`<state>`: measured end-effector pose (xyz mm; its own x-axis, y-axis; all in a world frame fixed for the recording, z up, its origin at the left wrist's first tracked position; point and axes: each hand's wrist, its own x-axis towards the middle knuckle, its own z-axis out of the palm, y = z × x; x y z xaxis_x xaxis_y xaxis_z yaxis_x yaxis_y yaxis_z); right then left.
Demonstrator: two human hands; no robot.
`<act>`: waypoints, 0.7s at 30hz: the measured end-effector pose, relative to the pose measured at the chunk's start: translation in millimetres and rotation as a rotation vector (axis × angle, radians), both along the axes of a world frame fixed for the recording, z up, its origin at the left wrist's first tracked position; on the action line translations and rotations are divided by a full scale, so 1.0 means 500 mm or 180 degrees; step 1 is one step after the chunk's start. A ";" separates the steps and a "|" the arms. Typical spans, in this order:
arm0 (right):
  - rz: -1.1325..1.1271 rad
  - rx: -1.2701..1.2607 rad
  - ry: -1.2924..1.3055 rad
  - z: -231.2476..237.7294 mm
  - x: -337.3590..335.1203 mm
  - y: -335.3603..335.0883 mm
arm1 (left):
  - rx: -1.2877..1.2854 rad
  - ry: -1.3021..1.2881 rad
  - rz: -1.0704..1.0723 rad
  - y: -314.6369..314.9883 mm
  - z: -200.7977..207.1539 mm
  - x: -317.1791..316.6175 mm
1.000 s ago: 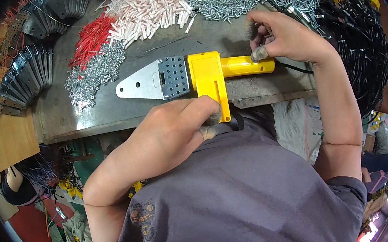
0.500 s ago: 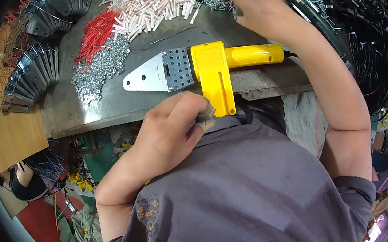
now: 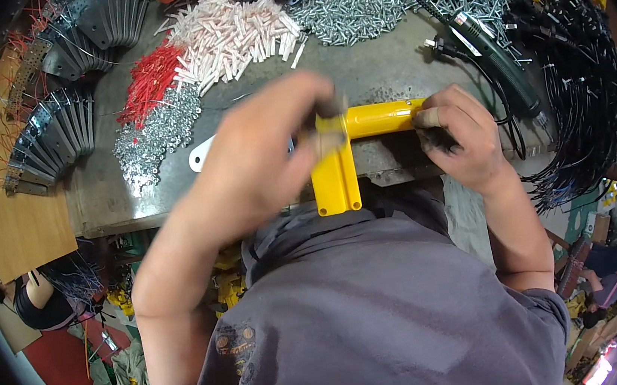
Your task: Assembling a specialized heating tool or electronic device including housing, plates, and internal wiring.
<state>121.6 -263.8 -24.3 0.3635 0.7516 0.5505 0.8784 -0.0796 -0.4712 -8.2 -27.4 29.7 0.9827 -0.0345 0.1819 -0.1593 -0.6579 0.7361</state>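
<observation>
Partly hidden, glossy yellow tool (image 3: 335,183) | right hand (image 3: 466,134) curled | left hand (image 3: 262,143) blurred | both grips unclear

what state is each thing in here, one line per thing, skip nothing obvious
Yellow tool: partly hidden, handle pointing right
Tool plate: mostly hidden, tip showing
Left hand: blurred, over the yellow tool
Right hand: curled at the handle's end
Green power tool: lying on the bench, untouched
Screws: loose, heaped
White pieces: loose, heaped
Red pieces: loose, heaped
Black cords: heaped
Metal plates: fanned out
</observation>
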 end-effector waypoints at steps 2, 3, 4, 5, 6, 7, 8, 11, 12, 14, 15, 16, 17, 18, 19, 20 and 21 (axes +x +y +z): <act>-0.0008 -0.0018 0.0187 -0.003 0.001 -0.008 | 0.0305 -0.0379 -0.0005 0.024 -0.031 0.084; 0.0008 -0.0016 0.0280 -0.003 0.002 -0.009 | 0.0592 -0.0297 0.0016 0.031 -0.042 0.117; 0.0046 -0.0059 0.0145 0.001 0.002 -0.008 | 0.0865 -0.0223 0.0026 0.036 -0.051 0.146; 0.0083 -0.0102 0.0009 0.004 0.001 -0.005 | 0.1139 -0.0147 0.0036 0.037 -0.059 0.167; 0.0104 -0.0148 -0.0117 0.002 0.003 -0.003 | 0.1323 -0.0182 -0.0067 0.036 -0.073 0.187; 0.0077 -0.0188 -0.0148 0.001 0.004 -0.006 | 0.1494 -0.0223 -0.0165 0.032 -0.087 0.204; 0.0128 -0.0137 -0.0205 -0.003 0.005 -0.007 | 0.1668 -0.0265 -0.0260 0.030 -0.100 0.213; 0.0183 -0.0052 -0.0294 -0.024 0.012 -0.022 | 0.2257 -0.0725 -0.0493 0.008 -0.106 0.224; 0.0072 -0.0057 -0.0100 -0.025 0.012 -0.023 | 0.2405 -0.0733 -0.0552 0.002 -0.102 0.226; -0.0163 -0.0057 0.0285 -0.022 0.004 -0.021 | 0.2567 -0.0697 -0.0693 -0.011 -0.096 0.227; -0.0243 -0.0219 0.0508 -0.005 0.002 -0.019 | 0.2584 -0.0650 -0.0755 -0.013 -0.095 0.225; -0.0160 -0.0251 0.0649 0.021 0.013 -0.021 | 0.2611 -0.0593 -0.0809 -0.010 -0.093 0.224; -0.0075 -0.0283 0.0791 0.050 0.029 -0.023 | 0.2605 -0.0524 -0.0892 -0.005 -0.093 0.225; -0.0010 -0.0320 0.0936 0.070 0.046 -0.027 | 0.2582 -0.0514 -0.0913 -0.004 -0.092 0.229; -0.0198 -0.0316 0.0753 0.078 0.085 -0.035 | 0.2576 -0.0481 -0.0928 -0.003 -0.089 0.230; -0.0703 -0.0457 0.0887 0.098 0.107 -0.035 | 0.2571 -0.0442 -0.0934 -0.001 -0.086 0.229; -0.0905 -0.0565 0.0618 0.104 0.153 -0.031 | 0.2459 -0.0445 -0.0868 0.003 -0.084 0.227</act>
